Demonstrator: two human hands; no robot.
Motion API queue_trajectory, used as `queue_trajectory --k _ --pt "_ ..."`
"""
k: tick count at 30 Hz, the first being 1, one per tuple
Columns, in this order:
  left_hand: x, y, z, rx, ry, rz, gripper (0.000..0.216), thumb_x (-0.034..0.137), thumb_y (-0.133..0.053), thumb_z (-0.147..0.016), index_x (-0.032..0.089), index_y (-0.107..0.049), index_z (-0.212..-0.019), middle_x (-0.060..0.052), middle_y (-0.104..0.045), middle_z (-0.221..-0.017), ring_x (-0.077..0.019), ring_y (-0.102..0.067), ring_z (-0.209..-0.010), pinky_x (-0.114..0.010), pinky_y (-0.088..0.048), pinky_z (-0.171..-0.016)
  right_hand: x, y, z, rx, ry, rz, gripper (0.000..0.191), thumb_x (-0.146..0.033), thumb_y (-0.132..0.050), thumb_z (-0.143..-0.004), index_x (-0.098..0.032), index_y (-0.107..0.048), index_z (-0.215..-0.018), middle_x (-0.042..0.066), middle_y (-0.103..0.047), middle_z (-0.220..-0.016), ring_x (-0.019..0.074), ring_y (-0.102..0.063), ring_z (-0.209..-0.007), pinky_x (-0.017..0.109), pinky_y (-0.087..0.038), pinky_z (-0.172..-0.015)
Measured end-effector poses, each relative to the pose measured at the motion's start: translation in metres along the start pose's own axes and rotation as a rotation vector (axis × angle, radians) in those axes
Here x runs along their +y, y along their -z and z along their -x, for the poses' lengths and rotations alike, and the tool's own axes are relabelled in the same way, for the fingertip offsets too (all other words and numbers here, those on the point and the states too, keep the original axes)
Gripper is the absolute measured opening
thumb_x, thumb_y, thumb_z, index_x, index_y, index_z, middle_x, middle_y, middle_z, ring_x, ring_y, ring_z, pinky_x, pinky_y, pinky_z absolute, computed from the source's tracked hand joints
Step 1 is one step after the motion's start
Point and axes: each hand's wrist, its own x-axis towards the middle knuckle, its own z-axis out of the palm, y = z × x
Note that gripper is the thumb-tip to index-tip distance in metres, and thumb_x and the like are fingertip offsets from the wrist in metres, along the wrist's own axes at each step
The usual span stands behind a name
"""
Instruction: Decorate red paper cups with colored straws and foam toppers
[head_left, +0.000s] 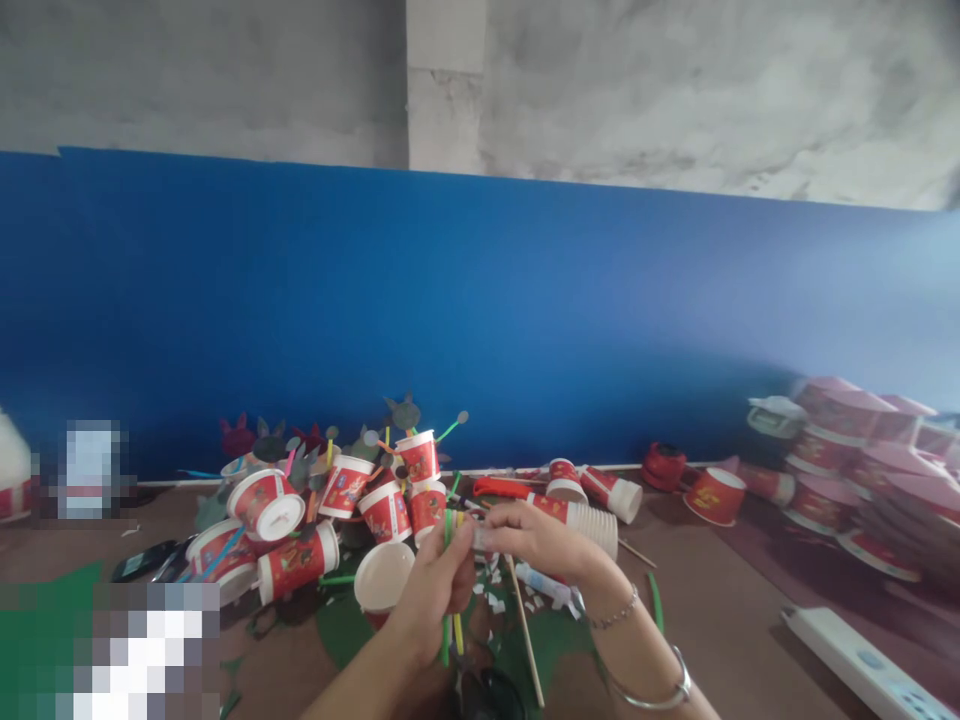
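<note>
In the head view my left hand [439,585] is closed around a green straw [446,645] and a yellow straw [459,632], held upright side by side. My right hand [536,535] meets it at the fingertips, pinching a small whitish piece [480,540] against the straws' upper part; its exact kind is unclear. Just left of my left hand, an open white-lined paper cup [384,575] stands on green sheet material. Below my hands lie dark scissors handles [491,693]. A wooden stick [526,640] and a white-and-blue tube [546,584] lie beneath my right wrist.
Several red paper cups [298,562] with coloured straws and cut-out shapes are piled at left. Nested cups [596,525] lie behind my right hand. A white power strip [862,655] is at right, near stacked red cups [825,500]. A blue partition [480,320] borders the table.
</note>
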Motion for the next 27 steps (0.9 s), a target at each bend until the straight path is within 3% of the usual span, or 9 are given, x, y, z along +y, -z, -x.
queue_trajectory --k 4,8,12,19,27 --pt "0.0058 0.0003 0.0026 -0.059 0.066 0.155 0.054 0.058 -0.076 -0.059 0.022 -0.041 -0.077 0.016 -0.017 -0.044 -0.0027 -0.004 -0.040 -0.016 -0.004 -0.037 -0.0048 0.0051 0.0045 -0.046 0.036 -0.127 0.014 -0.028 -0.058 -0.078 -0.019 -0.065 -0.070 -0.001 -0.054 -0.068 0.0125 -0.045 -0.065 0.022 -0.038 -0.059" --pt "0.0061 0.0024 0.0030 -0.105 0.069 0.187 0.051 0.058 -0.074 -0.062 0.023 -0.042 -0.081 0.016 -0.016 -0.044 -0.0030 -0.003 -0.040 -0.016 -0.004 -0.037 -0.0079 0.0068 0.0059 -0.059 0.020 -0.164 0.014 -0.030 -0.059 -0.075 -0.018 -0.065 -0.070 -0.002 -0.049 -0.064 0.0111 -0.040 -0.061 0.022 -0.034 -0.054" --pt "0.0040 0.0023 0.0022 -0.076 0.002 0.132 0.051 0.061 -0.072 -0.063 0.022 -0.044 -0.080 0.015 -0.018 -0.046 -0.0029 -0.005 -0.040 -0.016 -0.006 -0.037 -0.0090 0.0038 0.0041 -0.047 0.013 -0.142 0.019 -0.031 -0.059 -0.076 -0.018 -0.060 -0.064 -0.004 -0.042 -0.059 0.0099 -0.033 -0.056 0.023 -0.027 -0.050" --pt "0.0004 -0.0011 0.0016 -0.016 -0.061 0.019 0.054 0.063 -0.072 -0.060 0.021 -0.046 -0.080 0.015 -0.019 -0.045 -0.0028 -0.007 -0.040 -0.015 -0.007 -0.037 -0.0010 -0.0020 -0.0017 0.011 0.031 -0.071 0.021 -0.025 -0.055 -0.078 -0.018 -0.052 -0.059 -0.004 -0.040 -0.056 0.0100 -0.034 -0.055 0.024 -0.028 -0.050" --pt "0.0007 0.0031 0.0001 -0.073 0.071 0.186 0.054 0.059 -0.075 -0.059 0.022 -0.041 -0.077 0.016 -0.017 -0.044 -0.0027 -0.004 -0.040 -0.015 -0.006 -0.036 -0.0018 0.0047 0.0029 -0.074 -0.012 -0.163 0.015 -0.027 -0.056 -0.076 -0.017 -0.060 -0.065 -0.005 -0.039 -0.051 0.0077 -0.031 -0.047 0.022 -0.022 -0.042"
